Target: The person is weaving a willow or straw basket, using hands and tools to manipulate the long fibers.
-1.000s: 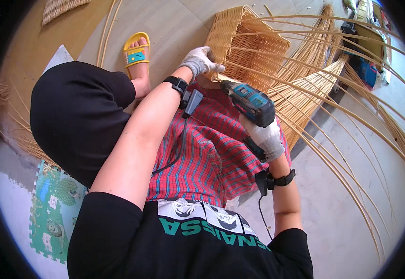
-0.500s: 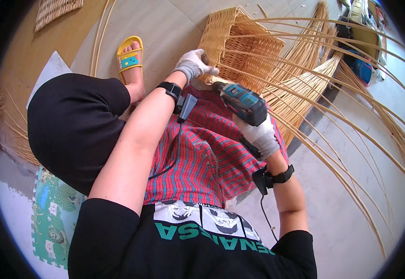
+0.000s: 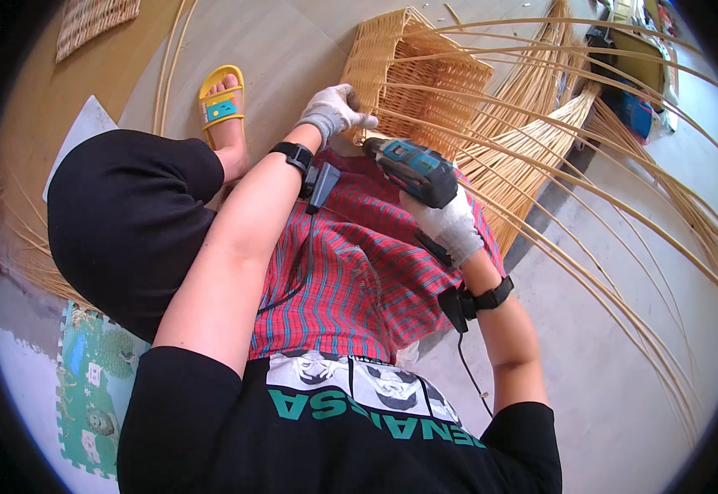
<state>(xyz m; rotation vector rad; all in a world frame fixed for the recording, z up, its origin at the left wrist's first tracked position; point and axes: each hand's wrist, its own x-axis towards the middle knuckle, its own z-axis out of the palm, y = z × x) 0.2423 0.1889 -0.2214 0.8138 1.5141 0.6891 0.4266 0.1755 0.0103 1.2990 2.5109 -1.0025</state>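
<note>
Fingers of the right hand (image 3: 448, 221), in a pale glove, wrap around the grip of a teal and black power drill (image 3: 416, 171), whose nose points toward the near corner of a woven basket (image 3: 369, 62). Whether the tip touches the weave cannot be told. The left hand (image 3: 332, 114), gloved likewise, is at that same corner, its thumb stretched out just above the drill's nose and its other fingers bent; how tightly they close on the basket cannot be told. The basket lies tilted above the floor (image 3: 293, 49), its opening turned to the right, with long pale rods (image 3: 589, 136) reaching from it in that direction. Beyond it lie bundles of thinner canes (image 3: 532, 156). Red checked cloth (image 3: 326, 284) covers the lap, and a yellow slipper (image 3: 221, 107) shows at left.
</note>
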